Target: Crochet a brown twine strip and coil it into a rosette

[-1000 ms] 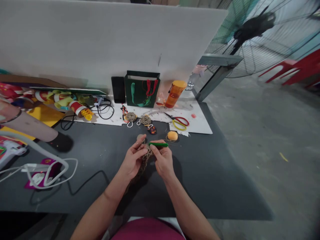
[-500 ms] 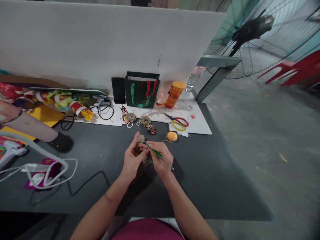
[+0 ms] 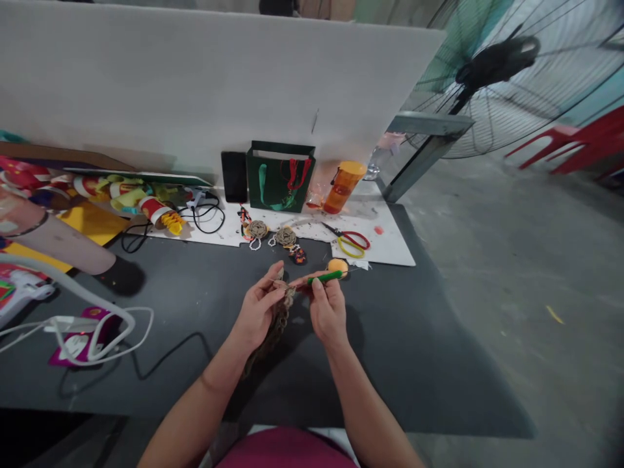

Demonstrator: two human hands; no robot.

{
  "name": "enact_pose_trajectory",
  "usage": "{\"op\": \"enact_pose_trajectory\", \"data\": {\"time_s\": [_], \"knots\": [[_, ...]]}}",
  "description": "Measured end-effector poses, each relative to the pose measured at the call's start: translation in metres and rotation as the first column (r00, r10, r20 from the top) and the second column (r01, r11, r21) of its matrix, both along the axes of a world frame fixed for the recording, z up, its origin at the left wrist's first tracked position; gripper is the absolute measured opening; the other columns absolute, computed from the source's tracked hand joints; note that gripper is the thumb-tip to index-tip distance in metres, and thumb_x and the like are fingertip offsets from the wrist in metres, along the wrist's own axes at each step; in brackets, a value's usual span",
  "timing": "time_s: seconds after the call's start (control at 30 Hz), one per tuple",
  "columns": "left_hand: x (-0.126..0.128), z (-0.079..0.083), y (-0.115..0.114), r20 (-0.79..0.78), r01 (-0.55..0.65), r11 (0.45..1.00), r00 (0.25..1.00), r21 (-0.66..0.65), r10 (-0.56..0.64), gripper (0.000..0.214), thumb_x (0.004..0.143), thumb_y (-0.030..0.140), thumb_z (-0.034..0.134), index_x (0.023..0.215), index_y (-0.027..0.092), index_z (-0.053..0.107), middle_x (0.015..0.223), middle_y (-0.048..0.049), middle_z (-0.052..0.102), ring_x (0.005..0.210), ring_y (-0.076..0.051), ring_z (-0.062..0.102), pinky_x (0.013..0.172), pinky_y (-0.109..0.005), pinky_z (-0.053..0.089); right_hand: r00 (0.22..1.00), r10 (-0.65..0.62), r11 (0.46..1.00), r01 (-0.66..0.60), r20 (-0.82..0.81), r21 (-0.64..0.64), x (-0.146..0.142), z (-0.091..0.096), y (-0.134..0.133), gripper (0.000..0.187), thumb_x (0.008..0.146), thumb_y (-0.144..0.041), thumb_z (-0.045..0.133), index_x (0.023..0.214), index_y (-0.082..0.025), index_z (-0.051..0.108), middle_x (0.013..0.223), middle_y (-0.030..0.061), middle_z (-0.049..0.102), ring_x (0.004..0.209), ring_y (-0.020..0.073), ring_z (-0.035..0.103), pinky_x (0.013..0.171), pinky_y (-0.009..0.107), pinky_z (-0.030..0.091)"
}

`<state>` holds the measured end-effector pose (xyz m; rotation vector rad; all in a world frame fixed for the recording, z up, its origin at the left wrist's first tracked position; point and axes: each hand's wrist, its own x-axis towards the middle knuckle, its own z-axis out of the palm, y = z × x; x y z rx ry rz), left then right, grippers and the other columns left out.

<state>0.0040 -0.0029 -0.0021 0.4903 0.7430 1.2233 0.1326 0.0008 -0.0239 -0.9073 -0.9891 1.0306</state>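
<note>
My left hand [image 3: 258, 309] pinches a crocheted piece of tan jute twine [image 3: 277, 328], which hangs down from my fingers towards the dark table top [image 3: 205, 383]. My right hand [image 3: 328, 311] grips a green-handled crochet hook [image 3: 325, 277], its thin metal tip reaching left to the top of the work. Just beyond my right fingertips sits an orange ball [image 3: 338, 266] with a thin strand around it. Two small jute rosettes [image 3: 286, 237] with beads lie further back.
A white sheet [image 3: 385, 250] holds red-handled scissors [image 3: 351, 240], a green paper bag [image 3: 280, 177] and an orange pill bottle [image 3: 344, 187]. White and black cables cross the table's left side. Another person's forearm [image 3: 61, 240] lies at far left. A large fan [image 3: 487, 84] stands at right.
My right hand has moved right and the hook has swung from slanting down-right to nearly level. The twine piece now shows below my left hand.
</note>
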Motion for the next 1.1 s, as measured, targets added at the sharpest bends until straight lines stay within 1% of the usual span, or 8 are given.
{"op": "enact_pose_trajectory", "data": {"time_s": [0.17, 0.3, 0.43, 0.5, 0.63, 0.77, 0.93, 1.1], "knots": [[-0.003, 0.001, 0.000, -0.157, -0.069, 0.993, 0.984, 0.101, 0.084, 0.059, 0.065, 0.020, 0.080, 0.122, 0.019, 0.065, 0.073, 0.0035, 0.059, 0.065, -0.006, 0.050, 0.065, -0.020, 0.041, 0.942, -0.077, 0.981, 0.013, 0.326, 0.193, 0.008, 0.013, -0.006, 0.013, 0.095, -0.025, 0.046, 0.092, -0.023, 0.058, 0.080, 0.0034, 0.070, 0.077, 0.0181, 0.066, 0.071, 0.032, 0.051], [-0.001, 0.000, -0.001, -0.252, -0.107, 0.982, 0.957, 0.158, 0.145, 0.063, 0.065, 0.020, 0.080, 0.125, 0.019, 0.062, 0.072, 0.0037, 0.060, 0.067, -0.007, 0.051, 0.068, -0.019, 0.043, 0.864, -0.159, 0.913, -0.055, 0.477, 0.404, 0.010, 0.015, -0.005, 0.018, 0.093, -0.014, 0.045, 0.098, -0.025, 0.059, 0.089, 0.0048, 0.072, 0.083, 0.0193, 0.066, 0.075, 0.037, 0.051], [0.000, -0.001, -0.001, -0.183, -0.095, 0.989, 0.976, 0.109, 0.114, 0.065, 0.062, 0.019, 0.083, 0.124, 0.021, 0.063, 0.069, 0.0045, 0.061, 0.066, -0.007, 0.054, 0.069, -0.019, 0.045, 0.768, -0.289, 0.836, -0.087, 0.571, 0.542, 0.007, 0.008, -0.002, 0.026, 0.085, -0.007, 0.057, 0.101, -0.026, 0.064, 0.092, 0.0055, 0.074, 0.083, 0.0199, 0.067, 0.073, 0.037, 0.053], [0.000, -0.001, 0.000, -0.083, -0.051, 0.998, 0.995, 0.021, 0.052, 0.064, 0.061, 0.019, 0.084, 0.122, 0.022, 0.065, 0.067, 0.0048, 0.061, 0.063, -0.006, 0.054, 0.065, -0.018, 0.044, 0.774, -0.315, 0.821, -0.068, 0.549, 0.567, 0.004, 0.006, -0.005, 0.029, 0.083, -0.006, 0.061, 0.102, -0.026, 0.067, 0.096, 0.0063, 0.074, 0.084, 0.0199, 0.069, 0.073, 0.036, 0.054], [-0.004, 0.000, 0.003, 0.068, 0.105, 0.986, 0.993, -0.127, -0.097, 0.058, 0.060, 0.020, 0.085, 0.116, 0.021, 0.069, 0.070, 0.0030, 0.065, 0.058, -0.005, 0.055, 0.059, -0.017, 0.043, 0.842, -0.260, 0.889, 0.017, 0.472, 0.458, 0.000, 0.005, -0.013, 0.027, 0.084, -0.008, 0.060, 0.102, -0.027, 0.068, 0.097, 0.0051, 0.075, 0.086, 0.0189, 0.071, 0.073, 0.033, 0.056], [-0.009, 0.001, 0.005, 0.061, 0.125, 0.983, 0.991, -0.133, -0.118, 0.060, 0.061, 0.019, 0.084, 0.119, 0.021, 0.067, 0.077, -0.0001, 0.069, 0.065, -0.008, 0.060, 0.065, -0.019, 0.046, 0.940, -0.188, 0.973, 0.140, 0.284, 0.181, -0.002, 0.007, -0.015, 0.009, 0.091, -0.021, 0.055, 0.095, -0.024, 0.062, 0.084, 0.0034, 0.075, 0.065, 0.0163, 0.071, 0.054, 0.027, 0.054], [-0.008, 0.002, 0.004, 0.045, 0.121, 0.992, 0.992, -0.040, -0.119, 0.056, 0.062, 0.018, 0.082, 0.117, 0.020, 0.068, 0.073, 0.0018, 0.064, 0.070, -0.012, 0.062, 0.074, -0.025, 0.048, 0.989, 0.003, 0.990, -0.023, -0.149, -0.137, -0.009, 0.008, -0.008, 0.018, 0.086, -0.040, 0.062, 0.087, -0.024, 0.055, 0.067, -0.0013, 0.071, 0.052, 0.0156, 0.066, 0.049, 0.027, 0.053], [0.002, 0.004, -0.004, -0.069, 0.030, 0.997, 0.997, 0.065, -0.025, 0.064, 0.062, 0.015, 0.082, 0.123, 0.025, 0.065, 0.076, 0.0032, 0.062, 0.072, -0.009, 0.058, 0.074, -0.022, 0.047, 0.986, -0.071, 0.993, 0.056, -0.152, -0.099, -0.014, 0.003, -0.009, 0.018, 0.079, -0.036, 0.069, 0.084, -0.021, 0.062, 0.078, 0.0001, 0.070, 0.068, 0.0145, 0.067, 0.065, 0.027, 0.056]]}}
